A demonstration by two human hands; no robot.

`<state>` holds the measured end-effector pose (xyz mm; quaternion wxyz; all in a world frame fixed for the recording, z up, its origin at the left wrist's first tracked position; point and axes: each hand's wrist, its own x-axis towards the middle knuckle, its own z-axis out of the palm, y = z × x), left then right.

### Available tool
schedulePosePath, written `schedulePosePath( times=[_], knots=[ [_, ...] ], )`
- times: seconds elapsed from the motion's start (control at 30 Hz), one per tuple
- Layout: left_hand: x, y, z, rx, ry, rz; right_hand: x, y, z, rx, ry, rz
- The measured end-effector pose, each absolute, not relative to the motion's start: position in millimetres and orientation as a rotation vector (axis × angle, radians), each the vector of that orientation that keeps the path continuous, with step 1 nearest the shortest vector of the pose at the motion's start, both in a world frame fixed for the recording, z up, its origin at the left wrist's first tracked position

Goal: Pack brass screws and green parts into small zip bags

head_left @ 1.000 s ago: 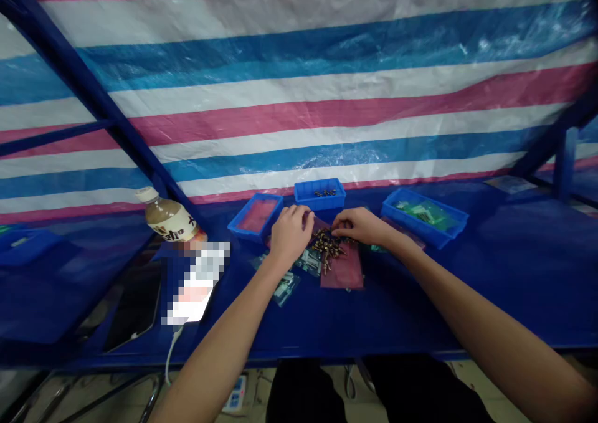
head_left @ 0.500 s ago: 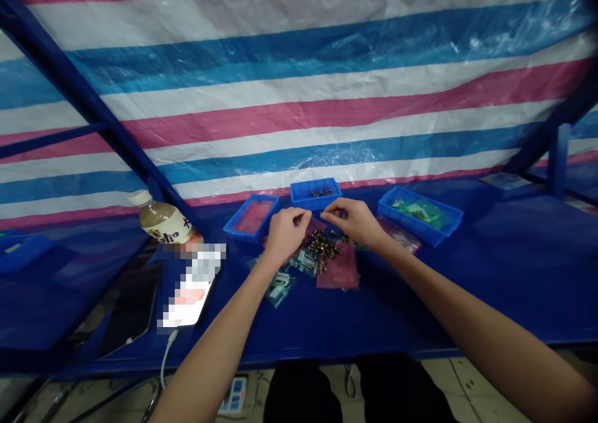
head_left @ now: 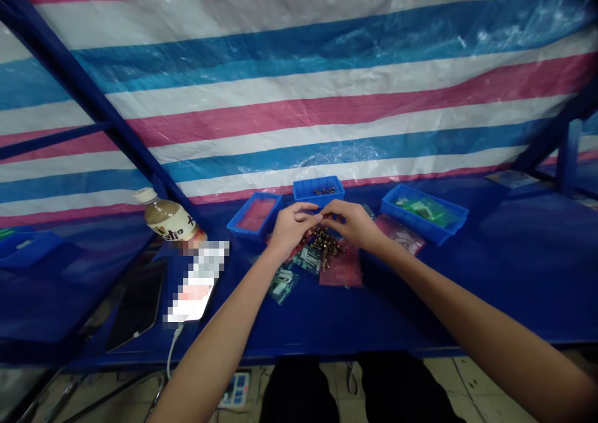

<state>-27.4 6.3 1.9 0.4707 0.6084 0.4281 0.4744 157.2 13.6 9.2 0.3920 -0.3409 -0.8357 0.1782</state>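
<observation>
My left hand [head_left: 290, 228] and my right hand [head_left: 351, 222] meet at the fingertips above a pile of small brass-coloured metal pieces [head_left: 326, 241]. Both hands are closed in a pinch. Whatever lies between their fingers is too small or hidden to make out. Below the pile is a flat pink plastic bag [head_left: 343, 272], partly covered by the pieces. Small greenish clear bags with white pieces inside, one of them a front bag [head_left: 283, 285], lie to the left of it. Another pink bag [head_left: 405, 236] rests beyond my right wrist.
Behind the hands stands a blue tray [head_left: 303, 195] with several brass-coloured pieces. A left blue tray [head_left: 240, 231] contains pink bags; a right blue tray [head_left: 441, 234] contains green bags. At left are a drink bottle [head_left: 170, 220], a lit phone [head_left: 199, 292] on a cable, and a dark tablet-like device [head_left: 135, 308].
My hands were slightly apart and have come together at the fingertips. The whole view has shifted a little; the trays and bags stay in place on the table.
</observation>
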Motion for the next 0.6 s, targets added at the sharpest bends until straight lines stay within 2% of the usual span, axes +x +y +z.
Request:
schedulePosePath(
  times=[0.2, 0.4, 0.6],
  knots=[
    [-28, 8, -1, 1.644, 1.093, 1.128, 159, 15, 10, -0.939, -2.158, 0.446],
    [-34, 10, 3, 1.759, 1.437, 1.319, 160, 41, 25, -1.122, -1.894, 0.241],
    [-37, 7, 2, 2.118, 1.653, 1.145, 170, 33, 13, -1.09, -2.141, 0.317]
  ],
)
